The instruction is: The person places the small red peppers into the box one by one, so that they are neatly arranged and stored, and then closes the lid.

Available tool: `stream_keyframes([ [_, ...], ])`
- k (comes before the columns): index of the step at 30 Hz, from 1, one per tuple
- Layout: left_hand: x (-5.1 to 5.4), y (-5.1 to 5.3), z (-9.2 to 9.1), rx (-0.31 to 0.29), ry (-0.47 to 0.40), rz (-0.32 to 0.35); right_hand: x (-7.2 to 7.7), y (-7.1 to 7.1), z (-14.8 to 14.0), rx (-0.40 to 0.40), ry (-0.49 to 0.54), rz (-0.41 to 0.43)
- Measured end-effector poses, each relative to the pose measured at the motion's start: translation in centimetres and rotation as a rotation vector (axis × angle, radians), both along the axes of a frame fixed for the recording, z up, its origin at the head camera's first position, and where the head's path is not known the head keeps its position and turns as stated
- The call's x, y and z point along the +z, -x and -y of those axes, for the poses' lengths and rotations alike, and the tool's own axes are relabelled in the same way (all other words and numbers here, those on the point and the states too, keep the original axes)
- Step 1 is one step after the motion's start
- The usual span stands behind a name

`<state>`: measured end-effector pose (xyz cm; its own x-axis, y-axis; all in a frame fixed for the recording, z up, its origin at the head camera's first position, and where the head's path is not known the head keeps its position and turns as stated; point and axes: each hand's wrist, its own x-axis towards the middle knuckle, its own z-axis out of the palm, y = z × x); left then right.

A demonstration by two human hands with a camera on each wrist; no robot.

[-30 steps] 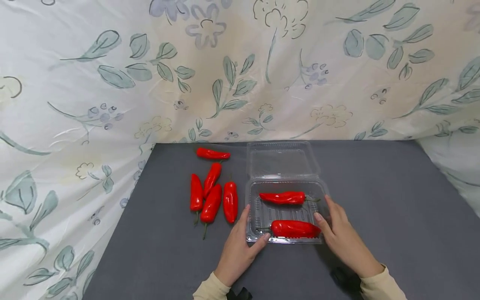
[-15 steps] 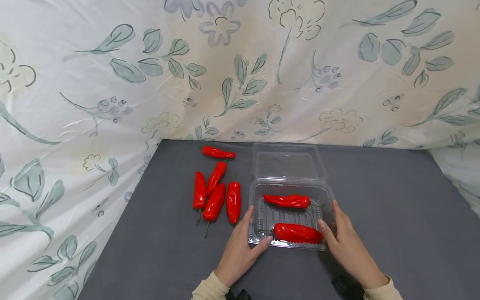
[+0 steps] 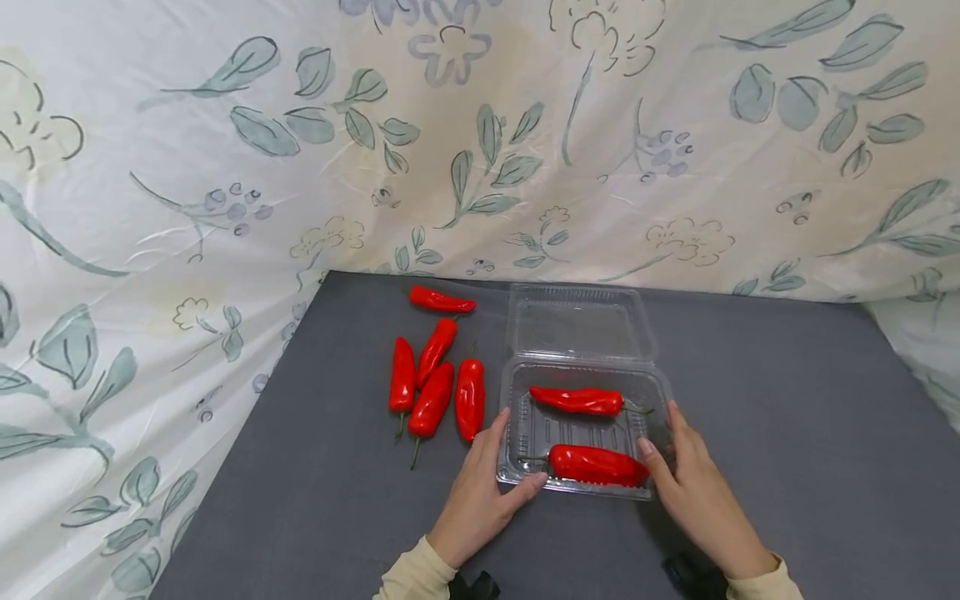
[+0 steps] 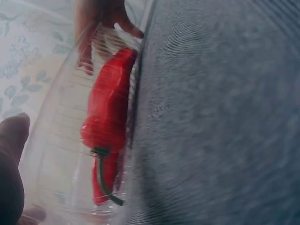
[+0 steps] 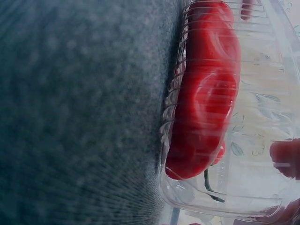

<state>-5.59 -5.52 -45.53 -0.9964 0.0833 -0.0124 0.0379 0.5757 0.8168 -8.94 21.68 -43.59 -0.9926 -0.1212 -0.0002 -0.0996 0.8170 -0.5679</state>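
Note:
A clear plastic clamshell container [image 3: 570,431] lies with its lid [image 3: 579,323] folded back on the far side. Two red peppers are in its base: one [image 3: 577,402] toward the back, stem to the right, and one [image 3: 596,465] along the front, stem to the left. My left hand [image 3: 478,496] holds the front left corner, thumb over the front rim. On the right side, my right hand [image 3: 699,487] grips the wall with its thumb at the rim. Through the clear wall, the front pepper shows in the left wrist view [image 4: 108,103] and the right wrist view [image 5: 206,98].
Several loose red peppers lie left of the container, among them one [image 3: 470,400] close to my left fingers and one [image 3: 442,300] at the far back. Grey cloth [image 3: 787,417] covers the table. A floral curtain [image 3: 450,142] stands behind and to the left.
The head view has shifted, so the whole scene sits slightly farther right. Both hands keep the same places on the container, and the peppers have not visibly moved.

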Motion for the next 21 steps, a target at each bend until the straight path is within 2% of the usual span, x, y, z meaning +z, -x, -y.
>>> stream_keyframes([
  [5,1.0,-0.3,1.3,0.011,0.000,0.004,-0.2,-0.1,0.1,0.012,0.011,0.012],
  [10,2.8,-0.3,3.9,0.064,0.105,-0.056,-0.4,-0.2,0.4,0.027,0.023,-0.006],
  [13,3.8,0.4,5.6,0.068,0.182,-0.118,-0.5,-0.3,0.4,0.033,0.032,-0.023],
  [16,4.5,2.0,7.3,0.048,0.275,-0.224,-0.6,-0.3,0.3,0.043,0.039,-0.024],
  [21,5.3,6.7,9.8,-0.007,0.426,-0.438,-0.6,-0.1,-0.3,0.043,0.024,-0.006],
])
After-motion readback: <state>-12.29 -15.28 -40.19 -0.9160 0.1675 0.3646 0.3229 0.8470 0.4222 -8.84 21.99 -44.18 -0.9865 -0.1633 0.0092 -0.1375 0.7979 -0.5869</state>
